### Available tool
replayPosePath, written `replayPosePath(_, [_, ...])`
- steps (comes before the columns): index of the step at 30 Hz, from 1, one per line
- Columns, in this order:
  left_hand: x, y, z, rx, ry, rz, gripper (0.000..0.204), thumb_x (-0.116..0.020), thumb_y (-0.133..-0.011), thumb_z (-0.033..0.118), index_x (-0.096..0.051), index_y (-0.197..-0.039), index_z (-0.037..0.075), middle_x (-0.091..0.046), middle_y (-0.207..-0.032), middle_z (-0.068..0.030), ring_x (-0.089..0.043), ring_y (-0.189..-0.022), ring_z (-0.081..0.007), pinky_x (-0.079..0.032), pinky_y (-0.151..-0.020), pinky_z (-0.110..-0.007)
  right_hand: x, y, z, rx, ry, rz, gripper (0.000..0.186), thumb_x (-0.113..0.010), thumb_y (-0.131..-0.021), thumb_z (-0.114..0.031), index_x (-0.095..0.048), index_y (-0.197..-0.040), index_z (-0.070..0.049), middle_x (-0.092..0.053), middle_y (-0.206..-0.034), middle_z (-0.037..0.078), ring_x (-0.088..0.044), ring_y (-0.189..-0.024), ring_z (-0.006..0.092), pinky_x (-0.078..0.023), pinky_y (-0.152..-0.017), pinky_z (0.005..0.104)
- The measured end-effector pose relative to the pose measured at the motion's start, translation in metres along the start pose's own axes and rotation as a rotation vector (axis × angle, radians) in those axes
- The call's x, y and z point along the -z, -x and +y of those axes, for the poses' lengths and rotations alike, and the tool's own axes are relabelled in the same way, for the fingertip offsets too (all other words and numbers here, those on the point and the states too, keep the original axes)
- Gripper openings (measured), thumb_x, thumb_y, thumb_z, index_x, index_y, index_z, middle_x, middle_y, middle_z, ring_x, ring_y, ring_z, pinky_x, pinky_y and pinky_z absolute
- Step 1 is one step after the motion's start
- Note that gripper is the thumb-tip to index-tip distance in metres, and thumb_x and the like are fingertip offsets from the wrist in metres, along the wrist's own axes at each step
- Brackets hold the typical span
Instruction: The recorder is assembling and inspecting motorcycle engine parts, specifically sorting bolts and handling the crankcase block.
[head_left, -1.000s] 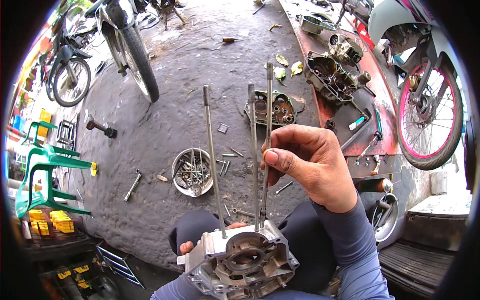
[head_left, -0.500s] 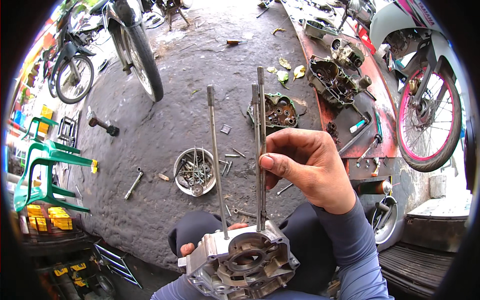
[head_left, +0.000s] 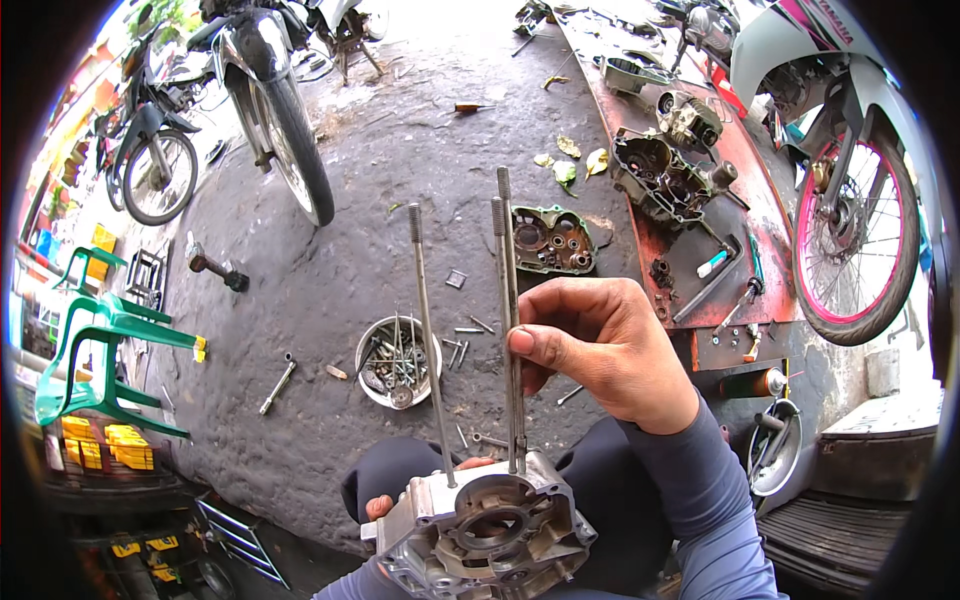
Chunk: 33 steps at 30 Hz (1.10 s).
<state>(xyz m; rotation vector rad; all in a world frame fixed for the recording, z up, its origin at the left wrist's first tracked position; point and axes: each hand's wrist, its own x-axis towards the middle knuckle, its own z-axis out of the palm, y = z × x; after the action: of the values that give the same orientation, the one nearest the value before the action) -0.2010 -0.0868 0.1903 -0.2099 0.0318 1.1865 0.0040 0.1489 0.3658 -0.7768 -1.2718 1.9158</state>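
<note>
A grey metal engine crankcase half (head_left: 432,548) rests over my lap, its large round bore facing me. My left hand (head_left: 379,507) grips it from behind; only some fingertips show past its edge, the rest is hidden. Three long threaded studs stand up from its top. One stud (head_left: 428,340) is on the left, and two stand close together on the right. My right hand (head_left: 610,350) pinches a stud (head_left: 511,290) of that close pair between thumb and fingers, about halfway up. Whether the pinch also takes in the neighbouring stud (head_left: 499,270) I cannot tell.
On the dark floor ahead sit a white bowl (head_left: 366,385) of bolts, a socket tool (head_left: 279,384) and an oily engine cover (head_left: 553,240). More engine cases (head_left: 665,170) lie on a red sheet at right. Motorcycles, including one with a pink-rimmed wheel (head_left: 858,235), and a green chair (head_left: 110,350) stand around.
The view has tilted slightly, so the floor things appear a little lower. The stud tops have also dropped in the picture. My right hand keeps its pinch and my left its grip.
</note>
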Motion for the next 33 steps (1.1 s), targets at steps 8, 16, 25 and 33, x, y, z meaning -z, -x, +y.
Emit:
replayPosePath(8, [-0.087, -0.036, -0.013, 0.018, 0.045, 0.234, 0.126, -0.08, -0.056, 0.06, -0.021, -0.143, -0.01, -0.042, -0.135, -0.0336, -0.052, -0.12, -0.0464, -0.046, -0.101, -0.056, 0.006, 0.001, 0.003, 0.027, 0.01, -0.002, 0.018, -0.071, -0.089, -0.011, -0.065, -0.097, 0.005, -0.066, -0.078, 0.002, -0.061, -0.068, 0.0062, -0.051, -0.061, 0.0222])
replayPosePath(16, [-0.069, -0.034, -0.012, -0.043, -0.037, 0.216, 0.128, -0.08, -0.052, 0.06, -0.023, -0.141, -0.012, -0.045, -0.132, -0.0334, -0.054, -0.117, -0.0457, -0.048, -0.099, -0.054, 0.008, -0.001, 0.001, 0.048, 0.018, 0.016, 0.018, -0.071, -0.089, -0.011, -0.065, -0.096, 0.005, -0.066, -0.077, 0.002, -0.061, -0.067, 0.0065, -0.052, -0.061, 0.0223])
replayPosePath(25, [-0.077, -0.038, -0.017, 0.007, 0.11, 0.11, 0.13, -0.082, -0.051, 0.056, -0.019, -0.145, -0.008, -0.039, -0.138, -0.0351, -0.046, -0.125, -0.0491, -0.038, -0.106, -0.059, 0.007, 0.0, 0.003, 0.024, 0.031, 0.012, 0.018, -0.071, -0.089, -0.009, -0.065, -0.098, 0.005, -0.067, -0.078, 0.002, -0.062, -0.068, 0.0065, -0.052, -0.062, 0.0227])
replayPosePath(33, [-0.067, -0.027, -0.003, 0.081, 0.135, 0.093, 0.129, -0.08, -0.053, 0.051, -0.013, -0.148, -0.007, -0.031, -0.142, -0.0371, -0.039, -0.129, -0.0539, -0.033, -0.107, -0.064, 0.004, 0.0, 0.002, 0.039, 0.013, -0.003, 0.018, -0.071, -0.089, -0.01, -0.065, -0.097, 0.005, -0.066, -0.077, 0.003, -0.061, -0.068, 0.0065, -0.052, -0.062, 0.0226])
